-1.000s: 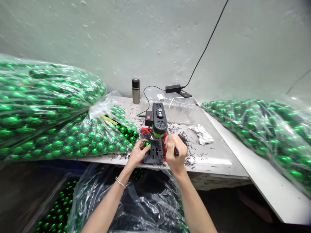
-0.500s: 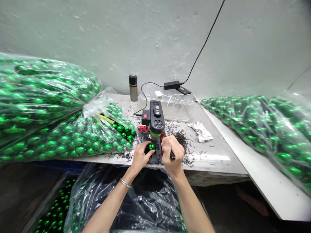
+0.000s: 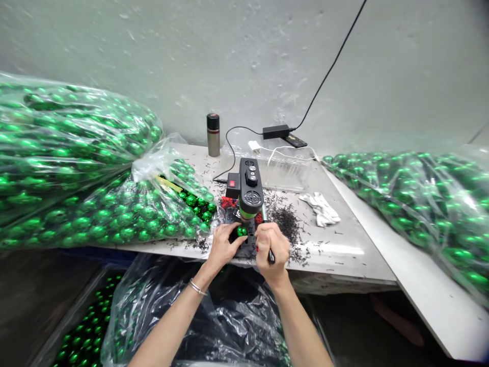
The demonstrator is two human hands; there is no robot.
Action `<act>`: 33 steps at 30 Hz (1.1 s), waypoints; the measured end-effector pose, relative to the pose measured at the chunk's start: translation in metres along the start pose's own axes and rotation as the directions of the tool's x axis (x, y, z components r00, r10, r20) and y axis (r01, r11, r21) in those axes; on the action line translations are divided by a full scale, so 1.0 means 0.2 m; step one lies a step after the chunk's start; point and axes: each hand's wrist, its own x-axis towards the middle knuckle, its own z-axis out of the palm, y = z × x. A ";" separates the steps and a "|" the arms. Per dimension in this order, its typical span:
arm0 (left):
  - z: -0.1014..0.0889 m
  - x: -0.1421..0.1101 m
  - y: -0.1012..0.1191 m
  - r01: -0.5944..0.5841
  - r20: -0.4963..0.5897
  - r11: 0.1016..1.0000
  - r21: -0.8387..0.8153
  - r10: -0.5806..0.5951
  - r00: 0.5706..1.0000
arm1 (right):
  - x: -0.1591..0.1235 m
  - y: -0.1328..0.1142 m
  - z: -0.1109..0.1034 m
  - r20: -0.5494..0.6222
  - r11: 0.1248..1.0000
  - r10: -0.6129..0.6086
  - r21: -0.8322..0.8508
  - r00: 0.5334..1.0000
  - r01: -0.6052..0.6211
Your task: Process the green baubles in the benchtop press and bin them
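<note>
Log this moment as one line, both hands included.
left hand: holding green ball below machine head | right hand: gripping black lever handle | small black pieces: scattered on table

Bright all around the black machine point(image 3: 250, 184), with soft light, seemingly from above. Shines in a white streak on the surface point(image 3: 349, 239), right of the machine. Pale and a bit glossy on the wall point(image 3: 229, 66) behind it. Sparkles on the bag of green balls point(image 3: 87, 132) left of it, and glares on the clear plastic point(image 3: 162, 298) below it. Very dark farther below it, under the surface. Fairly sharp near it, but smeary and stretched far off to both sides. Nearly black in the corner farthest up and right of it.
</note>
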 end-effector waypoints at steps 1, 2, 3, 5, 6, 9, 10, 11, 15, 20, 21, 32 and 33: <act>0.00 0.00 0.00 0.001 0.006 1.000 -0.009 0.000 1.000 | -0.02 0.01 0.01 -0.010 1.000 -0.013 0.006 1.000 0.013; -0.01 0.00 0.00 0.002 0.011 1.000 -0.018 -0.001 1.000 | -0.04 0.03 0.02 -0.019 1.000 -0.028 0.010 0.999 0.028; -0.01 0.00 0.01 0.004 0.015 1.000 -0.026 -0.003 1.000 | -0.06 0.05 0.03 -0.024 0.999 -0.046 0.010 0.999 0.047; -0.02 0.01 0.01 0.008 0.018 0.999 -0.037 -0.007 1.000 | -0.09 0.08 0.04 -0.021 0.997 -0.081 -0.006 0.996 0.081; -0.02 0.01 0.01 0.009 0.019 0.999 -0.039 -0.008 1.000 | -0.11 0.09 0.05 -0.018 0.995 -0.096 -0.018 0.995 0.095; -0.02 0.00 0.01 0.007 0.018 0.999 -0.035 -0.006 1.000 | -0.14 0.11 0.07 -0.041 0.993 -0.113 -0.036 0.993 0.112; -0.02 0.00 0.01 0.005 0.018 0.999 -0.032 -0.005 1.000 | -0.14 0.11 0.08 -0.056 0.993 -0.111 -0.036 0.992 0.109; -0.02 0.00 0.01 0.004 0.018 1.000 -0.028 -0.003 1.000 | -0.15 0.11 0.08 -0.072 0.994 -0.104 -0.033 0.992 0.101; -0.01 0.00 0.01 -0.010 0.020 1.000 -0.019 0.011 1.000 | -0.17 0.12 0.11 -0.120 0.998 -0.063 -0.016 0.991 0.062; 0.00 0.00 0.01 -0.019 0.005 1.000 -0.008 0.019 1.000 | -0.18 0.12 0.13 -0.136 0.998 -0.061 0.010 0.989 0.063; 0.00 0.00 0.01 -0.016 0.003 1.000 -0.006 0.016 1.000 | -0.18 0.12 0.13 -0.135 0.998 -0.064 0.010 0.989 0.066; 0.00 0.03 0.02 0.013 -0.019 1.000 -0.025 -0.013 1.000 | -0.16 0.11 0.10 -0.085 0.993 -0.113 0.022 0.990 0.115; 0.00 0.03 0.02 0.015 -0.023 1.000 -0.027 -0.016 1.000 | -0.12 0.08 0.09 -0.091 0.996 -0.076 0.035 0.993 0.079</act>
